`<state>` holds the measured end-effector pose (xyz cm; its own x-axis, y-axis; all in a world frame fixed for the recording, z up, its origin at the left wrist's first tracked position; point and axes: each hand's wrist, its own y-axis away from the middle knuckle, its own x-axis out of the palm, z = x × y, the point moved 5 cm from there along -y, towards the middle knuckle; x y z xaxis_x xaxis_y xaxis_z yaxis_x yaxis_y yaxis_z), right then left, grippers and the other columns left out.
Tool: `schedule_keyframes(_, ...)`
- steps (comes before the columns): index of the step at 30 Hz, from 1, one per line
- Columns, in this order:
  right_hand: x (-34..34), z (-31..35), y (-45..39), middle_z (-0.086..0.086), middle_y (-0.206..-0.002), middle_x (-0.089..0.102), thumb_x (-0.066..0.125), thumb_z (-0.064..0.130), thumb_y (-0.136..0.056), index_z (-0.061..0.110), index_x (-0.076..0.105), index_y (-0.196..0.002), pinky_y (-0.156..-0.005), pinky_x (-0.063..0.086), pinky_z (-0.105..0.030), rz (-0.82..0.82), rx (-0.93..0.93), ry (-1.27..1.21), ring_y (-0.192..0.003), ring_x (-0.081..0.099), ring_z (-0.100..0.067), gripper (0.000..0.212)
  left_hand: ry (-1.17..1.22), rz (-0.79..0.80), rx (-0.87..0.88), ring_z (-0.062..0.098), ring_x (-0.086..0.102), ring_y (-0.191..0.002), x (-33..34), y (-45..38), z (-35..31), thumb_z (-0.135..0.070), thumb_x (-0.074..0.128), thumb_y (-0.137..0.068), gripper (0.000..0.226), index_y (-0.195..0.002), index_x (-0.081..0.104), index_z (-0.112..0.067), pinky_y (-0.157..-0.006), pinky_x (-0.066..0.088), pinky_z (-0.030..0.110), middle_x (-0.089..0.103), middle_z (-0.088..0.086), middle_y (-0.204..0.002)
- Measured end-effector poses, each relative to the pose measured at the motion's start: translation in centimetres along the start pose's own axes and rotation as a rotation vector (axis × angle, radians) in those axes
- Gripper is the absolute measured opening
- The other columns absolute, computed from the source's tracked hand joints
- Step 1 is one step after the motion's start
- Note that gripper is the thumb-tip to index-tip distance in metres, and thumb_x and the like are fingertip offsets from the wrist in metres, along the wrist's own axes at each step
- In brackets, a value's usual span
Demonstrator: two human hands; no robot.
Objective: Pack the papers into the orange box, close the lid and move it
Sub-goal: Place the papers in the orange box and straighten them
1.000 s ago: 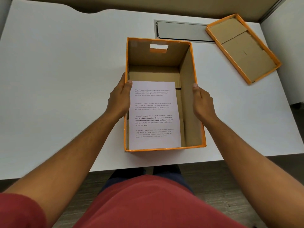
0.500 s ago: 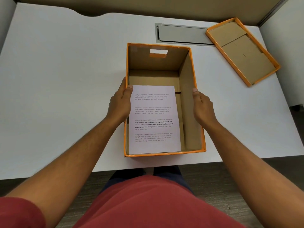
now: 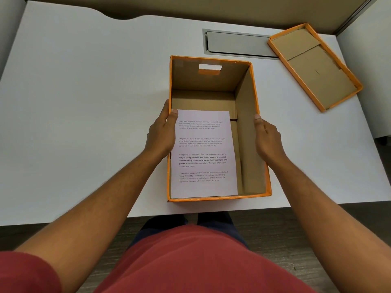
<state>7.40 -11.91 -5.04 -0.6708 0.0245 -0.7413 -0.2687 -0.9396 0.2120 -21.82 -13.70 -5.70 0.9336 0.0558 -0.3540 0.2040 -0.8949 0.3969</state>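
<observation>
The orange box [image 3: 261, 144] stands open on the white table [image 3: 84, 102], close to its front edge. A printed white paper [image 3: 203, 149] leans inside against the box's left wall. My left hand [image 3: 160, 134] clasps that wall, fingers outside and thumb over the rim on the paper's top corner. My right hand [image 3: 268, 136] holds the right wall from outside, its thumb on the rim. The orange lid [image 3: 315, 66] lies upside down at the back right, apart from the box.
A grey cable hatch [image 3: 239, 44] is set into the table behind the box, and the lid's near corner overlaps it. A beige partition runs along the table's back. My red shirt and the dark floor fill the bottom of the view.
Both hands keep their hold on the box walls. The box and paper sit a little lower in the view than a second ago; the paper has not shifted inside.
</observation>
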Motion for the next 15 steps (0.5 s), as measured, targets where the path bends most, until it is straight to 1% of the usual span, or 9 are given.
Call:
schedule_keyframes(1,0.02,-0.04,0.11,-0.003,-0.07,0.055,0.029,0.052,-0.107,0.019,0.045,-0.071,-0.067,0.039,-0.023,-0.001,0.002,0.002,-0.064,0.05,-0.012,0.052,-0.005,0.002,0.002,0.002,0.049,-0.101,-0.03,0.11,-0.04,-0.052,0.029,-0.109,0.056,-0.163,0.026,-0.037,-0.089,0.039,0.032,0.056,-0.01,-0.134)
schedule_keyframes(3,0.08,-0.07,0.36,-0.003,-0.069,0.054,0.03,0.052,-0.107,0.019,0.044,-0.069,-0.065,0.038,-0.023,-0.007,0.003,0.002,-0.062,0.049,-0.012,0.052,-0.007,0.009,0.003,0.002,0.047,-0.101,-0.12,0.24,-0.01,-0.051,0.029,-0.109,0.056,-0.163,0.025,-0.037,-0.09,0.038,0.032,0.057,-0.006,-0.141)
schedule_keyframes(5,0.14,-0.11,0.62,-0.004,-0.069,0.054,0.03,0.052,-0.107,0.017,0.044,-0.07,-0.065,0.038,-0.025,-0.008,-0.001,0.003,-0.062,0.049,-0.012,0.053,-0.008,0.014,0.007,-0.002,0.049,-0.093,-0.2,0.31,0.18,-0.052,0.03,-0.109,0.057,-0.163,0.025,-0.037,-0.089,0.04,0.033,0.057,-0.001,-0.149)
schedule_keyframes(6,0.15,-0.15,0.72,-0.005,-0.069,0.055,0.029,0.053,-0.107,0.017,0.045,-0.071,-0.066,0.038,-0.025,-0.007,0.0,0.002,-0.063,0.05,-0.012,0.053,-0.013,0.016,0.013,-0.002,0.051,-0.091,-0.2,0.35,0.27,-0.052,0.03,-0.108,0.057,-0.163,0.025,-0.037,-0.089,0.041,0.034,0.057,0.0,-0.149)
schedule_keyframes(8,0.13,-0.2,0.81,-0.005,-0.071,0.057,0.029,0.054,-0.107,0.016,0.046,-0.072,-0.068,0.04,-0.026,-0.006,0.006,-0.002,-0.064,0.051,-0.012,0.054,-0.035,0.014,0.025,0.003,0.053,-0.1,-0.21,0.28,0.45,-0.053,0.03,-0.108,0.058,-0.163,0.024,-0.037,-0.092,0.043,0.035,0.058,0.0,-0.149)
schedule_keyframes(10,0.09,-0.09,0.86,-0.004,-0.071,0.057,0.029,0.054,-0.107,0.018,0.046,-0.072,-0.068,0.04,-0.025,-0.006,0.011,-0.007,-0.064,0.052,-0.012,0.053,-0.06,0.006,0.04,0.007,0.058,-0.105,-0.26,0.14,0.58,-0.055,0.03,-0.107,0.059,-0.163,0.025,-0.036,-0.095,0.048,0.038,0.06,0.0,-0.146)
schedule_keyframes(12,0.05,0.06,0.89,-0.004,-0.07,0.057,0.029,0.053,-0.107,0.019,0.045,-0.07,-0.067,0.04,-0.025,-0.001,0.007,-0.01,-0.063,0.051,-0.012,0.052,-0.069,0.004,0.055,0.013,0.066,-0.103,-0.27,0.01,0.68,-0.057,0.031,-0.106,0.06,-0.162,0.027,-0.037,-0.097,0.056,0.042,0.066,0.0,-0.137)
schedule_keyframes(15,-0.03,0.1,0.72,-0.003,-0.07,0.056,0.029,0.051,-0.107,0.02,0.044,-0.069,-0.066,0.038,-0.024,0.011,0.006,-0.002,-0.063,0.051,-0.011,0.051,-0.075,0.002,0.059,0.021,0.07,-0.108,-0.38,-0.02,0.56,-0.057,0.031,-0.106,0.059,-0.162,0.027,-0.038,-0.099,0.058,0.052,0.068,0.0,-0.132)
